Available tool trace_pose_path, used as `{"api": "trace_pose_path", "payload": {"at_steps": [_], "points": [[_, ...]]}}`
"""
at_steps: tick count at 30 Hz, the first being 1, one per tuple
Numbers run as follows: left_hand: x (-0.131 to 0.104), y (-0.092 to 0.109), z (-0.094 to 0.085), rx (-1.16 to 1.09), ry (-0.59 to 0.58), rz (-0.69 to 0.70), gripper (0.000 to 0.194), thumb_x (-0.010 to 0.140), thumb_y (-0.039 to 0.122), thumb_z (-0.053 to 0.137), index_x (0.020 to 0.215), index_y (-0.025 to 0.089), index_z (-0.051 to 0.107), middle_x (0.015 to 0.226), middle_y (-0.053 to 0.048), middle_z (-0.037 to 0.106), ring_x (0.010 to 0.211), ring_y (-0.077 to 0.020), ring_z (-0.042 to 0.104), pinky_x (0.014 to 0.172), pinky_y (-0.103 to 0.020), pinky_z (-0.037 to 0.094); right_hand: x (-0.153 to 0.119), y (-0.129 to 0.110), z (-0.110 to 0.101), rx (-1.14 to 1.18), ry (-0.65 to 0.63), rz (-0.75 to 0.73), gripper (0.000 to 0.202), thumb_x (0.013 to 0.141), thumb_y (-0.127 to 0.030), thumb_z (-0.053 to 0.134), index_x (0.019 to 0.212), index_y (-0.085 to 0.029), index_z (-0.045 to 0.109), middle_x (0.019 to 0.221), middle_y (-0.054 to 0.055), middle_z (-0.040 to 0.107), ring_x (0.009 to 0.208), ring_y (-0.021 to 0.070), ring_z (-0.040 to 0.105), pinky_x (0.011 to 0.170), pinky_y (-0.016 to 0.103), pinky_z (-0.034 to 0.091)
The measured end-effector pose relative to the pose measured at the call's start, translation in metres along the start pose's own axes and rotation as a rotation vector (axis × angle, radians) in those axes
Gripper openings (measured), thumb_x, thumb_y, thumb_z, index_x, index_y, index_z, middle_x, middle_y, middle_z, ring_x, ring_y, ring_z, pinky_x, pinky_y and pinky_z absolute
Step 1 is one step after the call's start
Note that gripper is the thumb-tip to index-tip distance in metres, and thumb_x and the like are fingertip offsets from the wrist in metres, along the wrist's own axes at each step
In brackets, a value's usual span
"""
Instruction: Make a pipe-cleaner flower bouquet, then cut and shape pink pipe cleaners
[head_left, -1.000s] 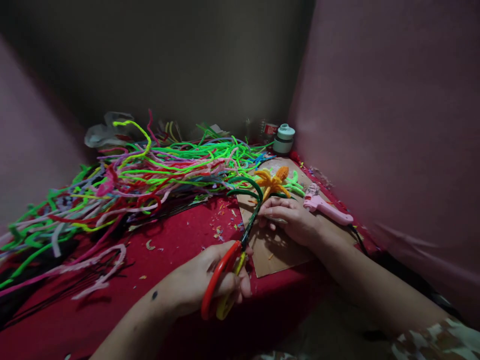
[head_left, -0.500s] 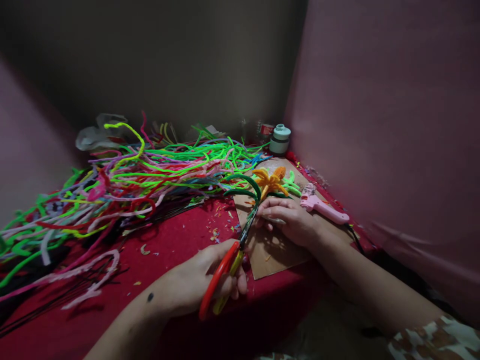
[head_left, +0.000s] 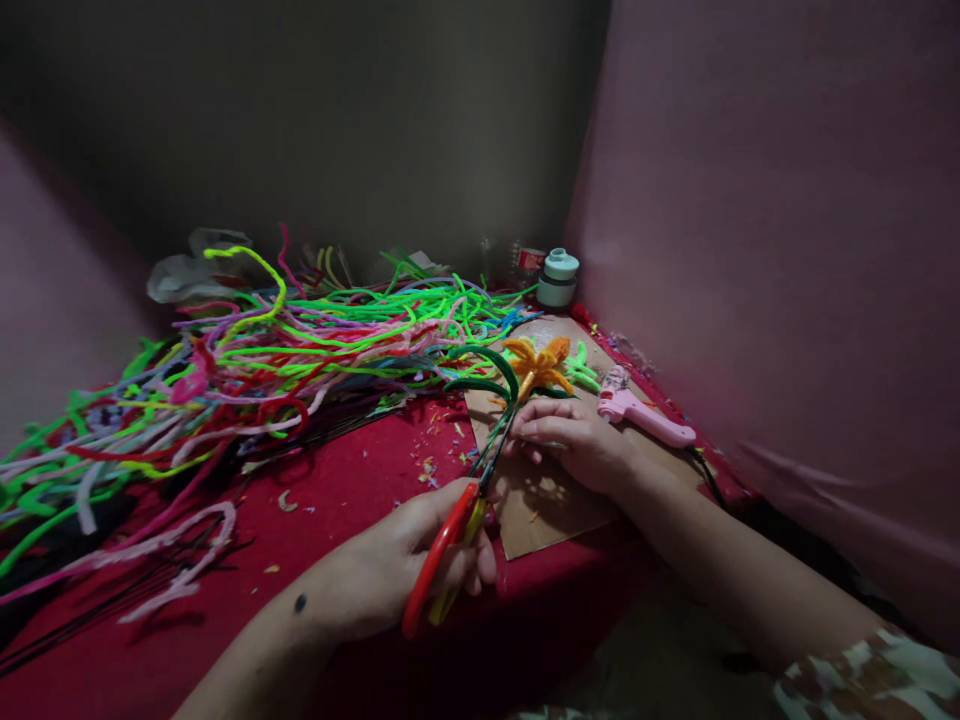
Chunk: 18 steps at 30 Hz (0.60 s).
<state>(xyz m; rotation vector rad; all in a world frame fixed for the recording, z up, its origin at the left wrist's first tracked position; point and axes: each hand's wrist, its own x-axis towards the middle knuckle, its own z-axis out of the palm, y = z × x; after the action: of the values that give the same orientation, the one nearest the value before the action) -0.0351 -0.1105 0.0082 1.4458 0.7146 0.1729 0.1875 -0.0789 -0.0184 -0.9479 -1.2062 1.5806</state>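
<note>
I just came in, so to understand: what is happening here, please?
The left hand holds scissors, with the blades at the green stem of an orange fuzzy flower. The right hand holds it over cardboard. A pink glue gun rests at the right; a colourful pile of fuzzy strips lies at the left.

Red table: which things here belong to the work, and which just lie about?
In the work, it seems:
scissors, in left hand
orange flower, in right hand
cardboard beneath

Apparently lying about:
heaped fuzzy stems
pink glue gun
lidded bottle
plastic bag
</note>
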Motion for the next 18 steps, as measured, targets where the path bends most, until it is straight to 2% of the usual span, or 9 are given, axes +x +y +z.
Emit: {"api": "trace_pose_path", "payload": {"at_steps": [8,14,16,18], "points": [[-0.002,0.000,-0.003,0.050,0.002,-0.008,0.015,0.086,0.031,0.045,0.092,0.017,0.045,0.078,-0.001,0.057,0.064,-0.0086,0.048,0.056,-0.019,0.038,-0.001,0.001,-0.002,-0.101,0.059,-0.033,0.006,0.067,-0.017,0.060,0.067,-0.015,0.065,0.059,0.001,0.063,0.049,0.0079,0.040,0.051,0.023,0.028],[-0.009,0.008,-0.002,0.020,-0.038,-0.038,0.024,0.080,0.026,0.051,0.101,0.017,0.046,0.091,-0.006,0.062,0.076,-0.0138,0.054,0.062,-0.023,0.042,-0.001,0.000,-0.002,-0.096,0.075,-0.033,0.006,0.067,-0.016,0.059,0.065,-0.014,0.064,0.060,0.003,0.064,0.049,0.0078,0.042,0.050,0.023,0.029],[-0.015,0.015,-0.001,0.053,-0.042,-0.059,0.024,0.078,0.028,0.054,0.100,0.018,0.049,0.088,-0.006,0.063,0.074,-0.0140,0.055,0.060,-0.022,0.042,-0.001,0.001,-0.002,-0.072,0.075,-0.023,0.006,0.067,-0.016,0.059,0.065,-0.014,0.064,0.060,0.003,0.064,0.048,0.0077,0.043,0.049,0.022,0.029],[-0.023,0.022,-0.003,0.107,0.013,-0.062,0.025,0.077,0.033,0.057,0.098,0.019,0.055,0.085,-0.005,0.065,0.068,-0.0141,0.055,0.056,-0.021,0.042,0.000,0.001,-0.003,-0.058,0.074,-0.018,0.005,0.067,-0.016,0.059,0.065,-0.014,0.064,0.060,0.003,0.064,0.048,0.0078,0.044,0.049,0.022,0.029]]}}
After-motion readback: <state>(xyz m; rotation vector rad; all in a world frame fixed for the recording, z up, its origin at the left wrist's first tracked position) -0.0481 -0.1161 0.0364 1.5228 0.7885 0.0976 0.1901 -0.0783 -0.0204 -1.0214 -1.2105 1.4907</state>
